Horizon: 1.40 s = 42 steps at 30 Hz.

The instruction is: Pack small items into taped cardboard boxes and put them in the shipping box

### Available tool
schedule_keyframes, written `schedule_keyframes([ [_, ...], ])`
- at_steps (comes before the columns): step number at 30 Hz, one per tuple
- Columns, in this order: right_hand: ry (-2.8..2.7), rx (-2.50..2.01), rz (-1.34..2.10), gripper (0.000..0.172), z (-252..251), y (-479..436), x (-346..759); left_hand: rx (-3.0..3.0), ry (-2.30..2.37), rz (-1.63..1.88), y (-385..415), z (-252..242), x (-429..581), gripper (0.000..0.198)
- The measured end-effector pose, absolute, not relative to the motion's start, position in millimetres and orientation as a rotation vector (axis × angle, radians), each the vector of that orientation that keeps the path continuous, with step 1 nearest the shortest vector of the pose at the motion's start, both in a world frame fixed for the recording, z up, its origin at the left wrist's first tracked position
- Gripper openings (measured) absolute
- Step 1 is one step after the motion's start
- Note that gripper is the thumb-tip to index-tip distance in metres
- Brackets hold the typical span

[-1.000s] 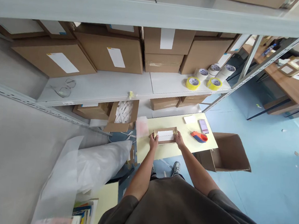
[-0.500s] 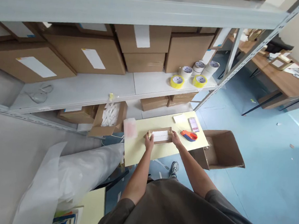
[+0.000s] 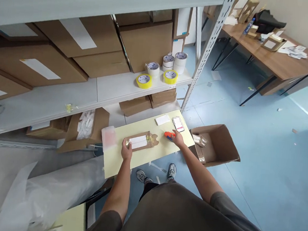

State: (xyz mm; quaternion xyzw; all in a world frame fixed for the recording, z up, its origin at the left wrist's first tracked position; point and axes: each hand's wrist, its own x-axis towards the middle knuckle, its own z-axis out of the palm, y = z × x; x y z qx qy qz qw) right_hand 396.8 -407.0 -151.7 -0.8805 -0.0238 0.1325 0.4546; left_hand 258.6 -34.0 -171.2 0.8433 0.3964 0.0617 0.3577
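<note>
On the pale yellow table lies a small flat cardboard box with a white label on top. Its right end has an open flap sticking out with a notched edge, and clear tape shines there. My left hand grips the box's left end, thumb on top. To the right, my right hand has its fingers closed on the end of an orange and blue tape dispenser. Behind the dispenser lie a white card and a phone-like item, partly blurred.
A large open carton stands right of the table with small packages inside. Tape rolls and big cartons fill the shelf ahead. A box of white pieces and plastic wrap are on the left.
My right hand has left the box's right end and moved onto the tape dispenser. The box's right end flap now sticks out. The camera view has shifted to the right.
</note>
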Motion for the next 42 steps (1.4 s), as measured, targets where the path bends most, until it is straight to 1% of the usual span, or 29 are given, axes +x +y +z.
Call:
schedule_keyframes([
  [3, -0.039, -2.177, 0.412, 0.025, -175, -416, 397, 2.157, 1.037, 0.131, -30, -172, 262, 0.069],
  [5, -0.01, -2.179, 0.478, 0.021, -191, -416, 394, 2.151, 1.044, 0.124, -28, -174, 264, 0.066],
  [9, 0.109, -2.21, 0.579, 0.031, -215, -410, 385, 2.134, 1.047, 0.125, -29, -178, 261, 0.063],
  [12, 0.168, -2.244, 0.596, 0.033, -216, -403, 384, 2.105, 1.014, 0.132, -33, -179, 258, 0.061],
  [16, 0.034, -2.241, 0.568, 0.038, -188, -390, 387, 2.076, 0.973, 0.178, -35, -183, 257, 0.059],
  [21, -0.328, -2.137, 0.581, 0.045, -118, -353, 386, 2.036, 0.901, 0.199, -34, -189, 258, 0.06],
  [24, -0.554, -2.113, 0.686, 0.051, -80, -318, 382, 2.032, 0.858, 0.209, -35, -192, 257, 0.062],
  [26, -0.642, -2.137, 0.807, 0.054, -65, -294, 378, 2.043, 0.835, 0.206, -35, -193, 257, 0.064],
  [29, -0.71, -2.188, 0.932, 0.058, -58, -269, 375, 2.056, 0.841, 0.158, -36, -195, 258, 0.066],
  [35, -0.771, -2.25, 1.03, 0.053, -65, -263, 378, 2.02, 0.851, 0.079, -33, -188, 258, 0.069],
  [37, -0.773, -2.244, 1.039, 0.054, -67, -264, 379, 2.025, 0.86, 0.093, -31, -180, 254, 0.072],
  [39, -0.769, -2.245, 1.04, 0.055, -68, -265, 378, 2.056, 0.896, 0.179, -30, -169, 247, 0.074],
  [40, -0.767, -2.247, 1.04, 0.056, -68, -265, 378, 2.065, 0.922, 0.244, -31, -163, 244, 0.07],
  [42, -0.762, -2.245, 1.045, 0.057, -70, -266, 378, 2.015, 0.951, 0.313, -33, -151, 240, 0.051],
])
